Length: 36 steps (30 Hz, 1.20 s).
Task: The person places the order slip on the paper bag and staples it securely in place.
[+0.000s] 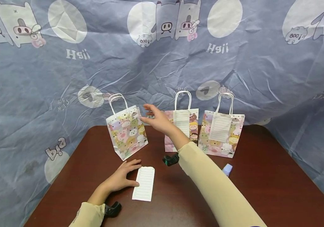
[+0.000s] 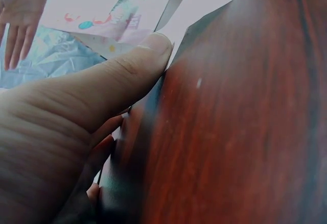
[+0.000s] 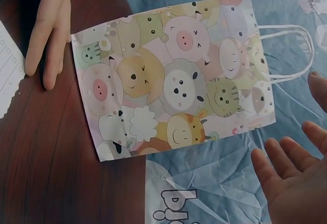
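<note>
A white lined paper slip (image 1: pixel 144 184) lies on the table in front of me. My left hand (image 1: pixel 119 177) rests beside its left edge, with the thumb touching the slip's edge and the fingers loosely extended past its upper corner. The left wrist view shows that thumb (image 2: pixel 127 71) close up against the white paper. Raised at the right side of the left gift bag (image 1: pixel 128 134), my right hand (image 1: pixel 159 119) is empty, fingers spread and relaxed. This bag stands upright, printed with cartoon animals, its white handles up. In the right wrist view the right fingers are apart from the bag (image 3: pixel 173 81).
Two more gift bags stand to the right, a pink one (image 1: pixel 170 143) and an animal-print one (image 1: pixel 237 126), each with a lined slip hanging on its front. A pale blue object (image 1: pixel 227 169) lies partly behind my right sleeve. A patterned blue-grey cloth (image 1: pixel 162 69) hangs behind the table.
</note>
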Each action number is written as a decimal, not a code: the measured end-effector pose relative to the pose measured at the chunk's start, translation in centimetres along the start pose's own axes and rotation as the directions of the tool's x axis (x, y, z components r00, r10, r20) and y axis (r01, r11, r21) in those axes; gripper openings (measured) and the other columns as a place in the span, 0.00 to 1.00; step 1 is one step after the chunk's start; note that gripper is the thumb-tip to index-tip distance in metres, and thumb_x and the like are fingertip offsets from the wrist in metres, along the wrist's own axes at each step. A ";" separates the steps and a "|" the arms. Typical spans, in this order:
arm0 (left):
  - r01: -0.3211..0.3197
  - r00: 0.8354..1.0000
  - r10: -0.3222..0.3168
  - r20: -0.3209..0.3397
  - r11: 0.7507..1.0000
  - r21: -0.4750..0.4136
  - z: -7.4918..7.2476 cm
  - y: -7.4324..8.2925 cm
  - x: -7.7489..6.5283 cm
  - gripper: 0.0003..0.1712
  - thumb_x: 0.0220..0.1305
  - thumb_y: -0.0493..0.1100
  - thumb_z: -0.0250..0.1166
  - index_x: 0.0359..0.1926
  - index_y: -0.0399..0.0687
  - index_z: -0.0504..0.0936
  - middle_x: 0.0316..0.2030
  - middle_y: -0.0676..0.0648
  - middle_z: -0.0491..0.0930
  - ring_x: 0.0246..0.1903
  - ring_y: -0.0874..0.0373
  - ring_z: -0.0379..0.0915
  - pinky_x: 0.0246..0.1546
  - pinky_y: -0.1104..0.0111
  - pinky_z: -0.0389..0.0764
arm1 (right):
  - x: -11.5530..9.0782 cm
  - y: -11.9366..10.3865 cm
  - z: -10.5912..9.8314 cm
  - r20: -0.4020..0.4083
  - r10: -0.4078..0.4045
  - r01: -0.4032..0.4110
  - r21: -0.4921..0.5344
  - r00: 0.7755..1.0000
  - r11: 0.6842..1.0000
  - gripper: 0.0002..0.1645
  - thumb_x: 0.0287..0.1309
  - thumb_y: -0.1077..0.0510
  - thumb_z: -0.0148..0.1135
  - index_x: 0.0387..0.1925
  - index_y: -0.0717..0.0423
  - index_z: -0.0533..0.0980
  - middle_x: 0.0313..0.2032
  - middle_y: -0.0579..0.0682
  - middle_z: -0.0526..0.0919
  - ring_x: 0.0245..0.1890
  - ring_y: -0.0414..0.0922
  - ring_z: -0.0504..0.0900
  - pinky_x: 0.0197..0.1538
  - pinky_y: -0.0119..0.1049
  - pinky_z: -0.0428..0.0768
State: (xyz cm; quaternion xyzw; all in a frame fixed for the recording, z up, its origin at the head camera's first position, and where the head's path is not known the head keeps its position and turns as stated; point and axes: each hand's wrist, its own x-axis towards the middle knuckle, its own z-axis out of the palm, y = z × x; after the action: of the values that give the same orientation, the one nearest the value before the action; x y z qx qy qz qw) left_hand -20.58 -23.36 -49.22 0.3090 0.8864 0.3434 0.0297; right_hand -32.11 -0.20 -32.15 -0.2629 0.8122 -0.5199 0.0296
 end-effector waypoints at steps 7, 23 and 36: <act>0.007 1.000 -0.007 0.014 1.000 0.014 -0.2 0.1 0.0 0.43 0.54 0.53 0.76 0.67 0.40 0.73 0.73 0.38 0.63 0.75 0.35 0.51 0.72 0.34 0.42 | 1.5 0.1 0.8 0.034 0.046 -0.046 0.015 0.998 0.999 0.43 0.67 0.49 0.63 0.77 0.38 0.53 0.78 0.45 0.55 0.77 0.49 0.59 0.69 0.54 0.71; -0.003 1.000 0.004 -0.008 1.000 0.013 0.2 0.0 0.2 0.43 0.54 0.52 0.76 0.68 0.41 0.73 0.73 0.40 0.64 0.75 0.36 0.52 0.72 0.33 0.42 | 3.9 0.6 2.4 0.063 0.058 -0.062 0.065 0.996 0.996 0.46 0.67 0.49 0.63 0.78 0.30 0.50 0.80 0.44 0.47 0.78 0.51 0.52 0.68 0.55 0.71; 0.012 1.000 -0.012 -0.002 1.000 0.019 -0.1 -0.2 0.1 0.43 0.53 0.53 0.77 0.67 0.42 0.74 0.73 0.41 0.65 0.75 0.38 0.52 0.73 0.35 0.42 | 4.5 1.0 3.0 0.090 0.042 -0.044 0.024 0.995 0.999 0.43 0.67 0.48 0.62 0.78 0.37 0.53 0.79 0.46 0.50 0.78 0.52 0.53 0.73 0.54 0.64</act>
State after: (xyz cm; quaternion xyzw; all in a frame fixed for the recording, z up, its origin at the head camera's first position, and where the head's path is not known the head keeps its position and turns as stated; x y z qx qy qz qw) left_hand -20.77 -23.47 -49.24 0.3034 0.8916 0.3350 0.0279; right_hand -35.42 -4.40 -33.34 -0.2678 0.8087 -0.5175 0.0805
